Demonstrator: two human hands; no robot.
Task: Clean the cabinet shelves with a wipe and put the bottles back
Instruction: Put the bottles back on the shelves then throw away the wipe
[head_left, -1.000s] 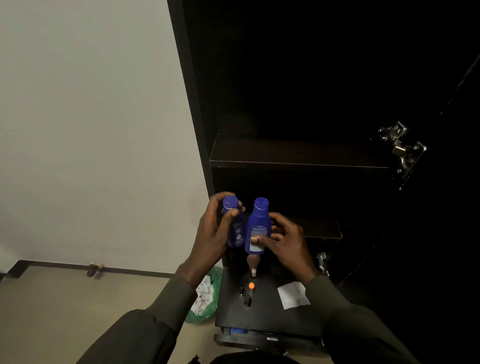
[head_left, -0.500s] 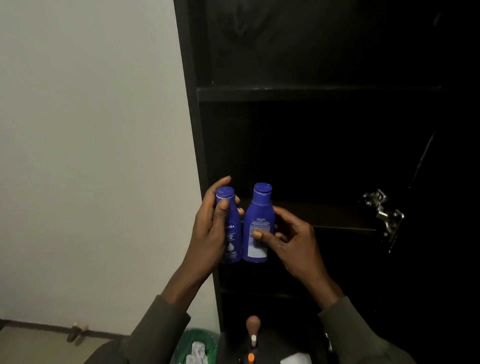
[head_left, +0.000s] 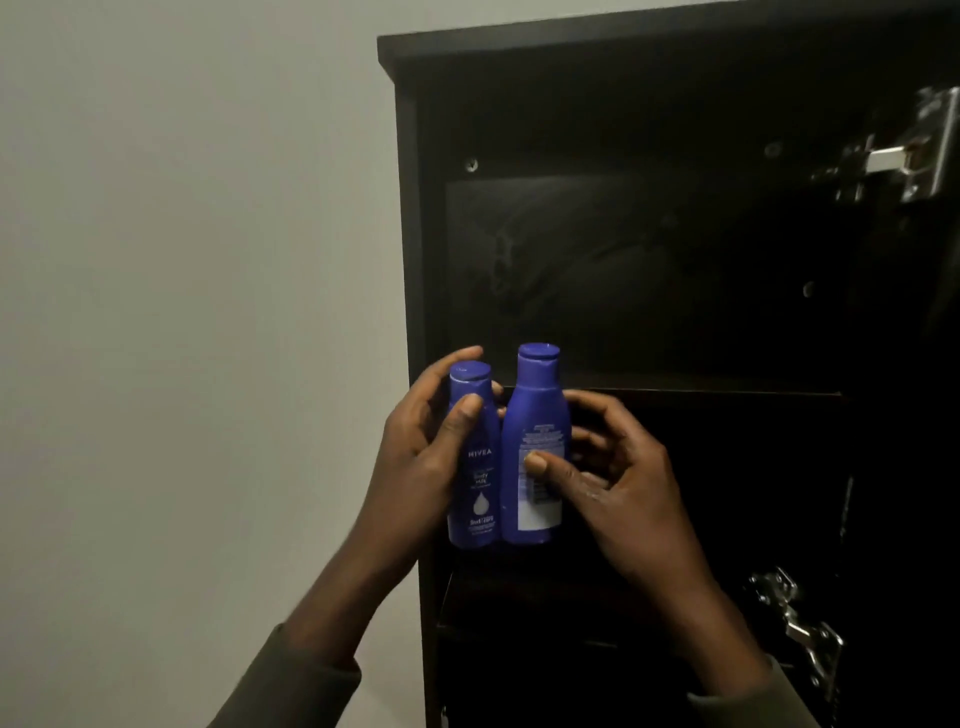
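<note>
**Two blue bottles held up at the top shelf's front edge**

You have both arms raised in front of the open dark cabinet (head_left: 675, 260), forearms angled up and inward so the hands meet near its left side panel. Your left hand (head_left: 421, 457) wraps the shorter blue bottle (head_left: 475, 467): the thumb lies across the front just above the printed brand name, and the fingertips curl round the neck behind the cap. That grip is firmly grasping the bottle, which stands upright with its label facing you.

Your right hand (head_left: 618, 478) holds the taller blue bottle (head_left: 537, 441), thumb pressed flat on the white text panel and the fingers bent round the far side. This grip is also closed on its bottle, upright, back label toward you.

The two bottles touch side by side. Their caps rise above the front edge of the upper shelf (head_left: 675, 389), close to its left end; their bases hang below that edge, in the air. Two metal hinges (head_left: 893, 156) show along the cabinet's right side. A pale wall (head_left: 182, 312) fills the left.
</note>
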